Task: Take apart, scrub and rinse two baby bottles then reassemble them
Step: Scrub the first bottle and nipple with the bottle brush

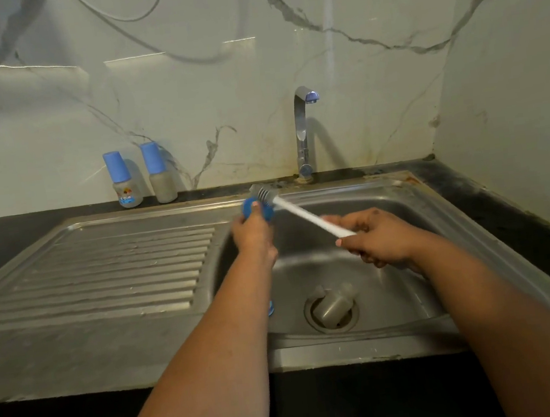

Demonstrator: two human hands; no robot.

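Left hand [253,231] pinches blue bottle cap [257,210] over the sink [404,214]; right hand [375,239] grips white brush [301,214], bristles on cap – clear bottle body [334,304] lies on drain; two capped bottles [141,177] upright behind

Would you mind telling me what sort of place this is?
Most likely a home kitchen: a stainless steel sink with ribbed drainboard, a chrome tap against a marble-patterned wall, and two blue-capped baby bottles on the dark counter.
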